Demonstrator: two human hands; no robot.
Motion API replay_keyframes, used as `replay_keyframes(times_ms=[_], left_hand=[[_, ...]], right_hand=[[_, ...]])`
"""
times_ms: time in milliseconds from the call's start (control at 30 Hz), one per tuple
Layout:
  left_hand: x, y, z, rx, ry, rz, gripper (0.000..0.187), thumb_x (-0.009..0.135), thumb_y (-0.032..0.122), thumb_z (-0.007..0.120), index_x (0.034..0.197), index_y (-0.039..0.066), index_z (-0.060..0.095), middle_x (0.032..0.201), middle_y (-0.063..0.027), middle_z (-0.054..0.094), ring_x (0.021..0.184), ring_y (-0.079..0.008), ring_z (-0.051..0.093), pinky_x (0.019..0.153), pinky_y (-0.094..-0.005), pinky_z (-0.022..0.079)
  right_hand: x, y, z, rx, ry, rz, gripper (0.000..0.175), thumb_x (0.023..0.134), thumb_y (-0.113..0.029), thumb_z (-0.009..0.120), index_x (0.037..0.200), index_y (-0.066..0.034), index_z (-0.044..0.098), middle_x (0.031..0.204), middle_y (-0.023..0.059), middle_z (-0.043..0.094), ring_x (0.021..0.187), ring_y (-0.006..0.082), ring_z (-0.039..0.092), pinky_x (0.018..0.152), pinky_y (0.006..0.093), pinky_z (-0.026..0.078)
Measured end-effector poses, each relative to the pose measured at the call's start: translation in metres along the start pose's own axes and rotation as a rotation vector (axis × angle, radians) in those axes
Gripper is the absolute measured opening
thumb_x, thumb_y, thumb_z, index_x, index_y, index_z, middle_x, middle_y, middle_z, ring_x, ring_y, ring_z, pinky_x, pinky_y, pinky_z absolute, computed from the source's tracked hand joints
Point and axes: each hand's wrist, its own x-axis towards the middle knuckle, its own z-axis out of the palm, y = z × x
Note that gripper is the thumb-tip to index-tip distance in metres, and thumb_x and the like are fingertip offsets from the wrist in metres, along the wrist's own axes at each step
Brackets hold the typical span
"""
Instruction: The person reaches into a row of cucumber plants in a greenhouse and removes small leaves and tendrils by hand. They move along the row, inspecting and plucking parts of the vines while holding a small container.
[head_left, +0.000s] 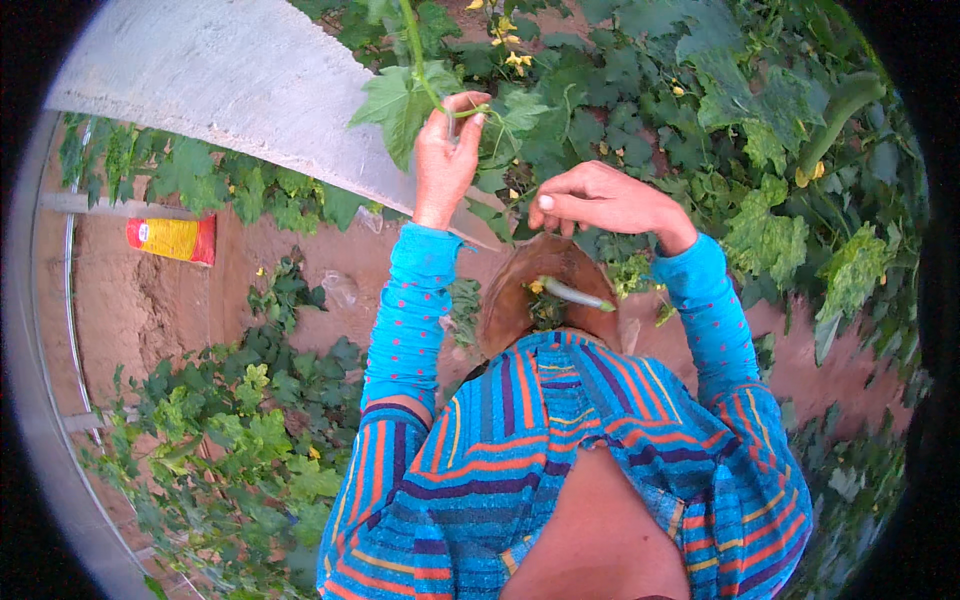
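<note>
In the head view, my left hand (451, 154) pinches a green vine stem (417, 52) between thumb and fingers, below a broad lobed leaf (405, 101). Thin tendrils hang beside the fingertips. My right hand (604, 199) is apart from the vine, palm down, its fingers loosely curled with nothing visible in them. Just below it is a brown open pouch or container (504, 292) against my body. A small pale green gourd-like fruit (574, 293), blurred, appears over its opening. Leaves and a yellow flower (536, 286) show beside the fruit.
Dense vines with yellow flowers (517, 60) grow ahead and right; a long green gourd (836, 124) hangs there. A pale concrete slab (225, 90) slants across the upper left. A red and yellow sack (171, 240) lies on soil at left, near more leafy plants (255, 435).
</note>
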Motion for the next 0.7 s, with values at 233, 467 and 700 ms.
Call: replay_keyframes(times_ms=[233,467,700], left_hand=[[0.015,-0.002,-0.015,0.129,0.145,-0.091,0.018,0.081,0.005,0.067,0.097,0.000,0.059,0.089,-0.0027,0.059,0.075,-0.0093,0.055,0.070,-0.0247,0.049],[0.030,0.006,-0.043,-0.211,0.294,-0.346,0.019,0.086,0.015,0.065,0.095,0.000,0.056,0.085,-0.0067,0.058,0.072,-0.0149,0.057,0.066,-0.0347,0.057],[0.033,0.016,-0.045,-0.262,0.289,-0.444,0.021,0.087,0.020,0.064,0.094,0.002,0.055,0.088,-0.0061,0.058,0.077,-0.0181,0.060,0.072,-0.0408,0.057]], right_hand=[[0.002,0.071,0.031,-0.201,0.222,0.037,0.029,0.090,-0.027,0.057,0.093,-0.0004,0.065,0.073,0.0061,0.062,0.064,0.0105,0.057,0.058,0.0279,0.046],[-0.009,0.131,0.070,-0.074,0.360,0.045,0.029,0.085,-0.030,0.059,0.088,-0.0018,0.065,0.074,0.0133,0.063,0.066,0.0234,0.060,0.061,0.0358,0.046],[-0.009,0.150,0.071,0.084,0.482,-0.025,0.023,0.084,-0.025,0.060,0.090,-0.0040,0.067,0.077,0.0121,0.066,0.067,0.0207,0.063,0.062,0.0342,0.048]])
